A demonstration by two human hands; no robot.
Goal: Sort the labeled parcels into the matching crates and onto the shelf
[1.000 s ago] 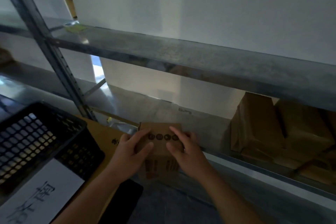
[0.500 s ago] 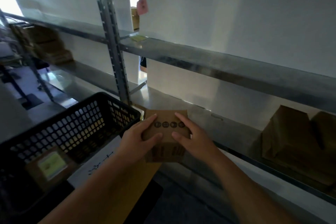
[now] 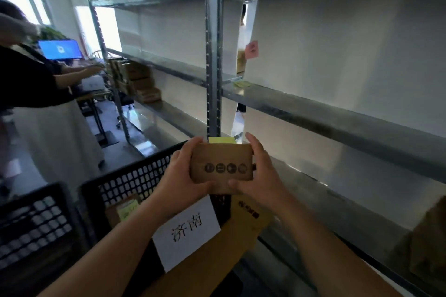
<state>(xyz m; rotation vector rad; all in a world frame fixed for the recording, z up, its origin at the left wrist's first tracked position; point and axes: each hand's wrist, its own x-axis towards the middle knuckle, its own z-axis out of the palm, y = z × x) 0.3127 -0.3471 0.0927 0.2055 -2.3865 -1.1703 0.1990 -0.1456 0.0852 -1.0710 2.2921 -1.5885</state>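
A small brown cardboard parcel (image 3: 222, 164) with a row of round printed symbols is held up in front of me, a yellow label showing at its top edge. My left hand (image 3: 183, 176) grips its left side and my right hand (image 3: 260, 176) grips its right side, thumbs under the bottom edge. Just below stands a black perforated crate (image 3: 128, 183) with a white paper sign (image 3: 188, 231) on its near wall and a labeled parcel (image 3: 123, 210) inside. The metal shelf (image 3: 337, 118) runs along the right.
A second black crate (image 3: 29, 224) stands at the lower left. A shelf upright (image 3: 213, 55) rises behind the parcel. Brown boxes (image 3: 140, 84) sit on the far shelf and at the right edge (image 3: 424, 243). Another person (image 3: 36, 84) stands at the left near a monitor (image 3: 60, 49).
Both hands lifted the parcel and tilted it up, so its yellow label shows on top. The view rose and swung left, bringing in the crates, the sign and the other person.
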